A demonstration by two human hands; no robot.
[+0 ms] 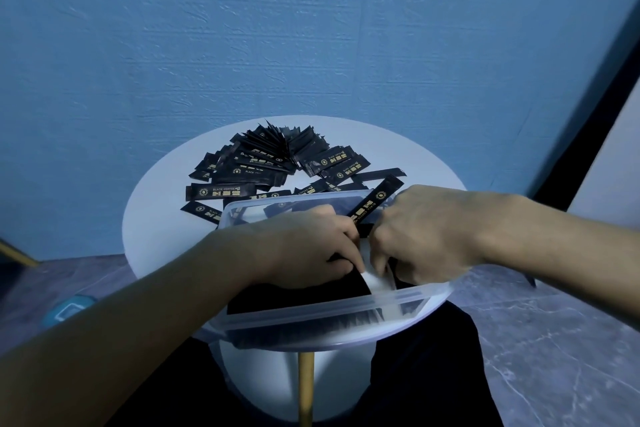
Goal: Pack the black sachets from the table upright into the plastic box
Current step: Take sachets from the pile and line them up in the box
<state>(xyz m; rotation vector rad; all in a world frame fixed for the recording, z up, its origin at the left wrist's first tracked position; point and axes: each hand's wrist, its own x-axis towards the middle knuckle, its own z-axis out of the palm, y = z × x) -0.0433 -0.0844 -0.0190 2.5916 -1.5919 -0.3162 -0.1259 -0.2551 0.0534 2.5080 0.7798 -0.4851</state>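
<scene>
Both hands are inside the clear plastic box (311, 314), which sits at the near edge of the round white table (156, 218). The right hand (426, 236) has its fingers curled and pinches one black sachet (375, 204), which is tilted, its top leaning away to the right and its lower end down between the two hands. The left hand (311, 246) lies with bent fingers over the packed row of sachets (298, 291) standing in the near-left part of the box (whether it grips them or only presses, I cannot tell). Behind the box, a loose heap of sachets (270, 163) lies on the table.
</scene>
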